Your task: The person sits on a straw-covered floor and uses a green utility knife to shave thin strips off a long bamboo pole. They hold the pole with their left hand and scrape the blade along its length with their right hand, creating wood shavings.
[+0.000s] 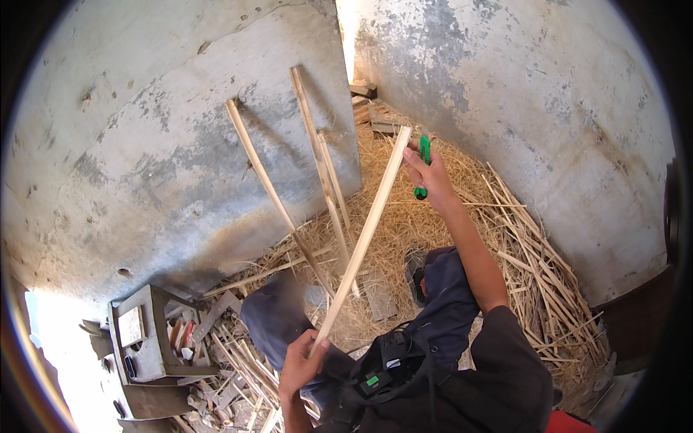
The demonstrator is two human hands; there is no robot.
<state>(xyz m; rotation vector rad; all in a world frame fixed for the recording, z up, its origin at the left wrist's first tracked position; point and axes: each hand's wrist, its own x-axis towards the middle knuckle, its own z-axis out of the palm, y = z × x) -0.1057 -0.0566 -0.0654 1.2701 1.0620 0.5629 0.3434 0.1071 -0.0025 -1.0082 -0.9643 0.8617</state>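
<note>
A long pale strip, apparently split bamboo or wood (367,234), slants across the middle of the view. My left hand (302,362) grips its lower end, close to my knee. At the upper end is my right hand (427,177), its fingers closed round a green utility knife (423,167) and lying against the strip. Whether the knife's blade is out cannot be made out. Beyond the strip, a few longer poles (261,177) lean on the wall to the left.
Plastered walls (180,86) stand left and right, with a bright gap between them. Shavings (404,216) cover the ground. A bundle of thin sticks (548,289) lies along the right wall. A worn wooden stool or box (155,317) holding odds and ends stands at lower left, beside more strips (249,368).
</note>
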